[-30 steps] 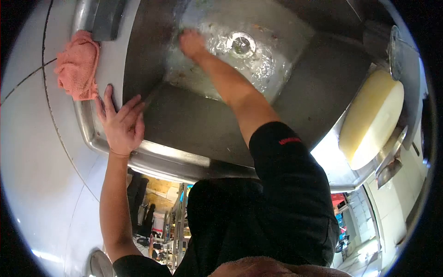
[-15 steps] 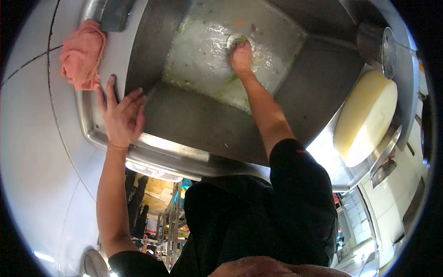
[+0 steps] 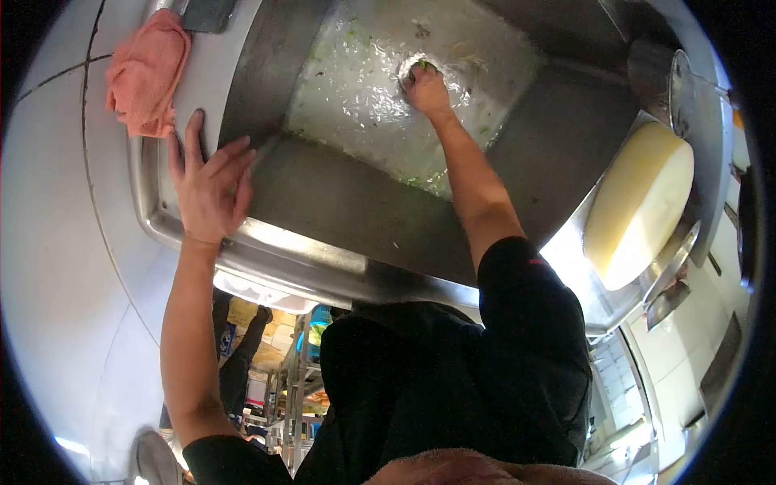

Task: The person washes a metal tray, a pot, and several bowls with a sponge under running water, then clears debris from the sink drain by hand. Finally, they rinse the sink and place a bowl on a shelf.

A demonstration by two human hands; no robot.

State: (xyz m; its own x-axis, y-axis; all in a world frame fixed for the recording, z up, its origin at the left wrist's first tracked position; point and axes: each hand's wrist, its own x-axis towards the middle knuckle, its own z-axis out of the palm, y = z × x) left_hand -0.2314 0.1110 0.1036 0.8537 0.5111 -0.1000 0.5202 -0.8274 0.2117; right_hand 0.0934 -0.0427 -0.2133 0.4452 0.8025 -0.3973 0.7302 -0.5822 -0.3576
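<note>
A deep metal sink (image 3: 347,194) holds shallow cloudy water (image 3: 347,105) with green bits floating in it. My right hand (image 3: 427,90) is down in the water over the round drain area, its fingers curled around something green that is too small to make out. Ripples spread about those fingers. My left hand (image 3: 212,190) rests on the sink's left front corner, fingers spread and nothing in them. Just beyond its fingertips lies a crumpled pink cloth (image 3: 149,74) on the rim.
On the right ledge stand a thick round pale yellow block (image 3: 638,206), a metal pot (image 3: 659,89) and a ladle-like utensil (image 3: 669,303). A dark object (image 3: 208,12) sits at the upper left. Below the rim, a person's legs (image 3: 238,364) show beside a metal rack (image 3: 295,388).
My right hand has shifted slightly within the water, and the ripples have spread. Green bits have drifted toward the near edge. A person's legs below have moved.
</note>
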